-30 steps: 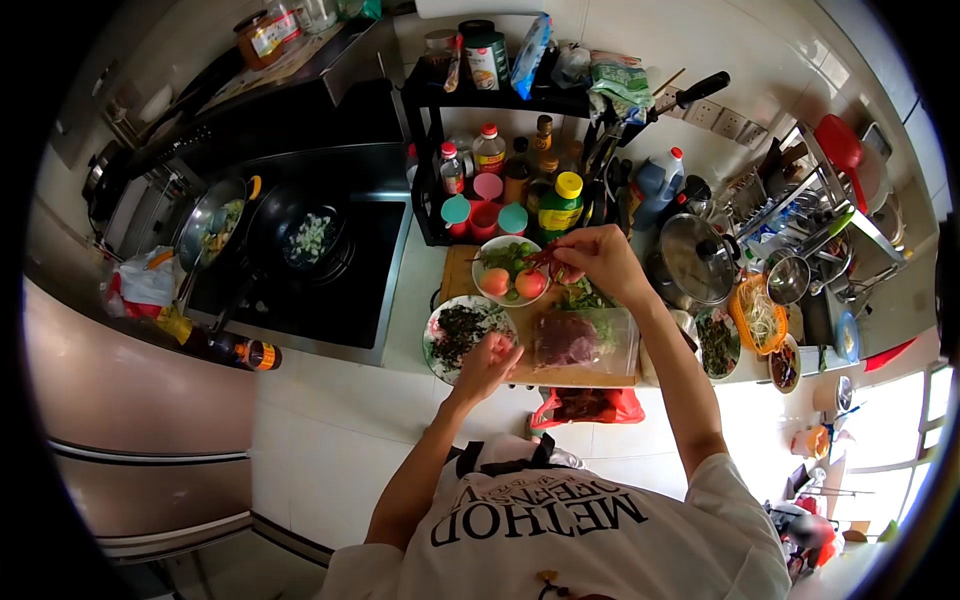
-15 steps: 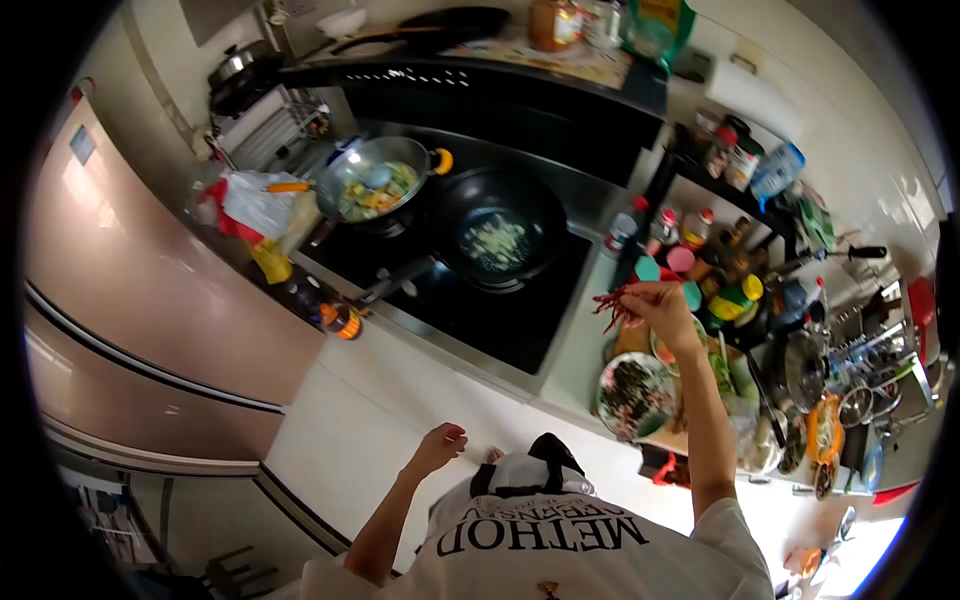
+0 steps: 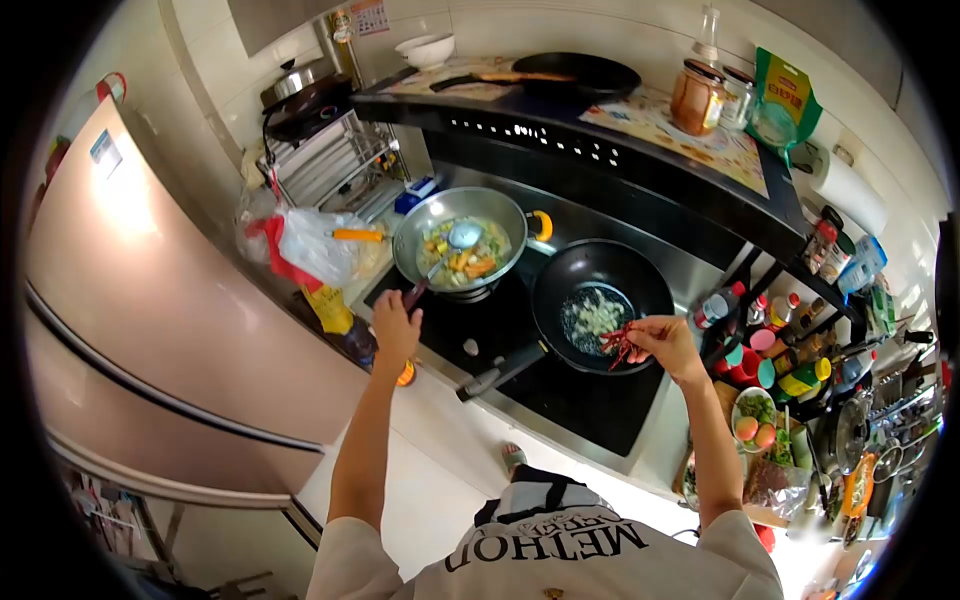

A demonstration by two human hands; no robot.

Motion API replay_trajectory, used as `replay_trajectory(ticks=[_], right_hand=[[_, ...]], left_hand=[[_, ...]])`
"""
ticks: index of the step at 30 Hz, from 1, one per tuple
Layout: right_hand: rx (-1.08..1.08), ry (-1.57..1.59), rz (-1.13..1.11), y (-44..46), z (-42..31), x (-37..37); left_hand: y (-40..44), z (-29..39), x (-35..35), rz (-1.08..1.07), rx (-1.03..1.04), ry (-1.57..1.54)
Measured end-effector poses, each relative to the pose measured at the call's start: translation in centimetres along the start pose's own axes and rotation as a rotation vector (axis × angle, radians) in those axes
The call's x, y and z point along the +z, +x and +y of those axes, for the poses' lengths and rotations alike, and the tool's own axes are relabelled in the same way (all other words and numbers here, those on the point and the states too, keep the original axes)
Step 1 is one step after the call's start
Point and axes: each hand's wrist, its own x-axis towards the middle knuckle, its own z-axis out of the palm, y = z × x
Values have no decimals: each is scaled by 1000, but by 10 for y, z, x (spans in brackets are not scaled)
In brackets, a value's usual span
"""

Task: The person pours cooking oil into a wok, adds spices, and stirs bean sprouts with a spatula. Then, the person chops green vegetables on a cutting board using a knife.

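My right hand (image 3: 668, 345) pinches a bunch of dried red chilies (image 3: 618, 345) over the near right rim of a black wok (image 3: 645, 285). Pale chopped pieces (image 3: 595, 312) lie in oil in that wok. To its left, a steel wok (image 3: 412, 240) holds a yellow-green vegetable dish with liquid. A ladle (image 3: 464, 235) rests in the dish, its dark handle slanting towards me. My left hand (image 3: 396, 328) is closed around the end of this handle, though the fingers partly hide the grip.
Both woks stand on a black cooktop (image 3: 560, 410) beneath a low range hood (image 3: 620, 150). The black wok's handle (image 3: 500, 372) points towards me. Bottles (image 3: 715, 308) and a plate with eggs (image 3: 752, 425) crowd the right counter. A fridge (image 3: 180, 270) borders the left.
My left hand has moved up and forward from beside my body to the ladle handle. My right hand has carried the chilies from over the right counter to the black wok. The view has shifted.
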Motion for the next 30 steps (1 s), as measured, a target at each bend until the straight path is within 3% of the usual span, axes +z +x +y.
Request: replay_trajectory(ticks=[3,4,7,8,15,17,18,21,22,23,25,29,30], right_hand=[[-15,6,22,24,-3,24],[-17,-5,10,31,-2,29],[-9,7,55,42,-6,50],[-6,-8,73,42,-9,53],[-37,-65,259,4,-17,88],[-42,-79,332,-20,-19,103],[-42,-85,370,-32,-19,112],[-46,-86,485,-70,-10,138],[-43,-80,517,-83,-6,144],[-48,-73,548,-94,-2,152],[-48,-76,615,-118,-9,164],[-35,-78,714,-156,-3,167],[-45,-56,718,-162,-2,167]], left_hand=[[35,-2,23,-413,-98,152],[41,-6,30,-455,-39,201],[48,-27,64,-614,-122,108],[44,-35,67,-508,-81,28],[91,-65,-6,-299,-144,-531],[105,-64,-49,-559,-513,-1063],[105,-53,-73,-572,-631,-1173],[61,-71,-39,-668,-732,-1425],[47,-77,-22,-739,-727,-1185],[34,-93,5,-909,-794,-1155],[20,-85,-10,-885,-753,-1108],[22,-55,-57,-492,-540,-1458],[18,-54,-52,-504,-550,-1430]])
